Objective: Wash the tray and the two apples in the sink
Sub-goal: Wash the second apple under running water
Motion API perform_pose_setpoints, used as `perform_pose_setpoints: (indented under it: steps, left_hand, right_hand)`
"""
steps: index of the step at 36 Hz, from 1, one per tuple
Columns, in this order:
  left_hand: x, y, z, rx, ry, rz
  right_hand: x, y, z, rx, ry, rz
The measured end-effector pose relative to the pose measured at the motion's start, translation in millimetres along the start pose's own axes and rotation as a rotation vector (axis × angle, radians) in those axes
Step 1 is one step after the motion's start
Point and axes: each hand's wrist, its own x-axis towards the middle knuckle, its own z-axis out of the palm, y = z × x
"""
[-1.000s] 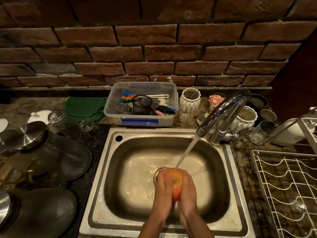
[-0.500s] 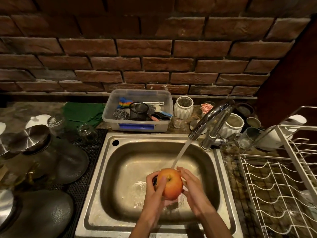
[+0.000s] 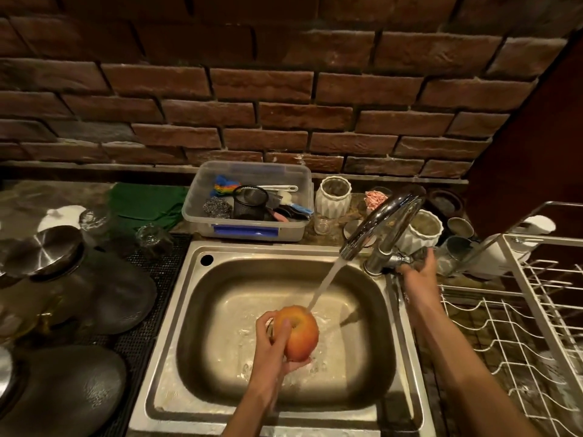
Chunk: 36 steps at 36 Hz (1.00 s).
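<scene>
My left hand (image 3: 273, 343) holds a red-orange apple (image 3: 298, 332) over the middle of the steel sink (image 3: 164, 357), stem dimple up. Water runs from the chrome tap (image 3: 375, 227) and strikes the apple's far right side. My right hand (image 3: 419, 268) is at the sink's back right corner, fingers wrapped on the tap handle (image 3: 402, 259). No second apple and no tray show anywhere in view.
A clear plastic tub (image 3: 252, 230) of scrubbers and brushes stands behind the sink. White ribbed jars (image 3: 332, 193) and cups crowd behind the tap. A white wire dish rack (image 3: 517, 326) fills the right counter. Dark upturned bowls (image 3: 104, 294) and steel lids sit on a mat at left.
My right hand has left the apple and reached up and right to the tap handle. The left hand alone keeps the apple under the stream.
</scene>
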Motion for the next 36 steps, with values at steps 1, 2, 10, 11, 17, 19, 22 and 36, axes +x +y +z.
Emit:
perform_pose_setpoints:
  steps: [1, 2, 10, 11, 17, 19, 22, 36]
  left_hand:
    - [0.6, 2.2, -0.7, 0.011, 0.001, 0.001]
    - [1.0, 4.0, -2.4, 0.014, 0.003, 0.000]
    - [0.5, 5.2, -4.6, 0.021, -0.023, 0.033]
    - [-1.0, 6.0, -4.9, 0.031, -0.023, 0.035]
    - [-8.4, 15.1, -10.1, 0.124, -0.040, 0.058]
    - [-9.9, 19.2, -11.4, 0.145, -0.041, 0.060]
    - [-11.7, 23.5, -13.7, 0.160, -0.044, 0.057]
    - [-18.6, 60.8, -18.6, 0.372, -0.264, 0.161]
  right_hand:
    - [1.1, 0.4, 1.3, 0.018, 0.009, 0.002]
    - [1.6, 1.2, 1.9, 0.025, 0.022, 0.002]
    - [-1.1, -5.8, -19.6, -0.037, -0.096, 0.011]
    - [-7.0, -2.7, -17.5, -0.053, -0.082, 0.003]
    - [-68.5, 40.1, 22.0, -0.019, -0.224, -0.008]
    - [-86.9, 50.4, 35.5, -0.063, -0.482, 0.049]
    - [-105.3, 55.1, 49.7, -0.078, -0.756, 0.183]
    - [-112.8, 53.2, 45.3, 0.266, -0.964, 0.223]
